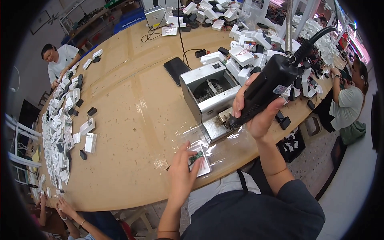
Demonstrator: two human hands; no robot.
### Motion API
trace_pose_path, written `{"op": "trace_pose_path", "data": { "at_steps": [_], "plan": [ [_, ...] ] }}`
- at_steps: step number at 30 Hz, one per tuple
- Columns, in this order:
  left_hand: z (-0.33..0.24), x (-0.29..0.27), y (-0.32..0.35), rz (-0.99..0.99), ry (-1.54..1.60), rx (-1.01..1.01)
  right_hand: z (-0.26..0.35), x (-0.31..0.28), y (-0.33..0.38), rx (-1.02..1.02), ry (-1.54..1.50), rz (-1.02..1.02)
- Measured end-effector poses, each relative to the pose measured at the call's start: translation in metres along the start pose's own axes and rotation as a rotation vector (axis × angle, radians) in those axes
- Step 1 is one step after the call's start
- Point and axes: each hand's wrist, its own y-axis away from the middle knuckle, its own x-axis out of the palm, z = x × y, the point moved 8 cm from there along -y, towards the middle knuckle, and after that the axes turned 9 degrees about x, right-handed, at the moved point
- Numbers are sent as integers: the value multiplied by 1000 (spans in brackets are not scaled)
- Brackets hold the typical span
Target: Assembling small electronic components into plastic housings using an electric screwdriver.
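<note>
My right hand (260,122) grips a black electric screwdriver (267,86), which hangs from a coiled spring and has a cable at its top. Its lower end is at the front of a metal screw feeder (220,101), beside the small outlet block; the bit's tip is hidden. Loose screws lie inside the feeder's dark bin. Near the table's front edge, my left hand (181,170) holds a small white plastic housing (205,167) against the tabletop. Inside it is a green circuit board (195,157), and the fingers partly cover both.
A black phone (178,71) lies behind the feeder. White housings and black parts are heaped at the back right (242,56) and along the left edge (56,136). Co-workers sit at the left (64,60), lower left and right (350,100). A black crate (291,146) stands below the table.
</note>
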Motion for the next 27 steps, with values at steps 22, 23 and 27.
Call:
{"op": "trace_pose_path", "data": {
  "at_steps": [22, 23, 27],
  "plan": [
    [-53, 62, 28, 94, -171, 248, 18, 19, -4, -83, 35, 162],
    [-56, 63, 26, 94, -182, 275, 16, 19, -5, -55, 22, 171],
    [-57, 64, 24, 88, -133, 293, 6, 20, -9, -48, -29, 296]
  ]
}}
